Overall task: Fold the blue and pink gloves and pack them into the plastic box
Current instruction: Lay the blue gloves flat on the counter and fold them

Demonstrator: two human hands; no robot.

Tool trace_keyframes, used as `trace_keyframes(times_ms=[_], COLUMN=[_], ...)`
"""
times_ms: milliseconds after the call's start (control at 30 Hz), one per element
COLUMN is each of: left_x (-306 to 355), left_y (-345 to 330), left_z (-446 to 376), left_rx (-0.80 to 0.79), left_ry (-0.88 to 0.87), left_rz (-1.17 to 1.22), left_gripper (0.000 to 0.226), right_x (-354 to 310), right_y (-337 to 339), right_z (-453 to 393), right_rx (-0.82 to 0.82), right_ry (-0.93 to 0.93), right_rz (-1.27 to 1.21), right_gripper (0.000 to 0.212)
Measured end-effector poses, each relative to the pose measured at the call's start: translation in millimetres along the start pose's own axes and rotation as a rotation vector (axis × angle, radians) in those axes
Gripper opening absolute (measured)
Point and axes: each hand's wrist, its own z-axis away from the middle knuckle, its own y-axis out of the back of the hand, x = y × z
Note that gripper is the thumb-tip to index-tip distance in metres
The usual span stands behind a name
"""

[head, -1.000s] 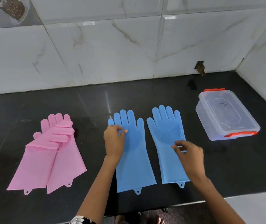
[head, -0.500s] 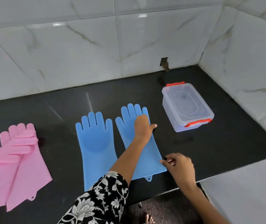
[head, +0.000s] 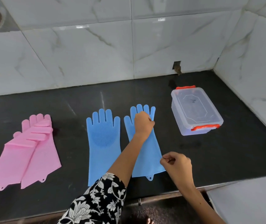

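From the head view, two blue gloves lie flat on the dark surface (head: 209, 159), side by side and just apart. The left hand (head: 143, 122) reaches across and closes on the finger part of the right blue glove (head: 146, 152). The right hand (head: 175, 162) pinches the outer edge of the same glove near its cuff. The left blue glove (head: 104, 143) is free. The pink gloves (head: 25, 152) lie overlapped, well apart to the left. The plastic box (head: 195, 110) stands near the right glove, with its lid on and red clips.

To fold this glove well, I think both hands should lift together and bring the fingers down to the cuff, edges matched. The glove looks soft and springy, so it is good to press the fold flat. The box must be opened before packing.
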Motion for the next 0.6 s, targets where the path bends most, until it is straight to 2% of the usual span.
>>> trace_keyframes(times_ms=[133, 267, 433, 600], left_x=[-15, -57, -118, -164], left_y=[41, 93, 141, 148], left_z=[-1, 0, 12, 28], left_rx=[0.083, 0.146, 0.234, 0.268], left_ry=[0.012, 0.156, 0.290, 0.421], left_rz=[0.118, 0.342, 0.409, 0.416], left_gripper=[0.008, 0.005, 0.011, 0.006], right_x=[-30, -70, -106, -108], right_y=[2, -14, -71, -130], right_z=[6, 12, 25, 38], right_rx=[0.056, 0.032, -0.203, -0.436], right_ry=[0.223, 0.401, 0.479, 0.483], right_rz=[-0.018, -0.019, 0.052, 0.210], right_gripper=[0.008, 0.006, 0.012, 0.023])
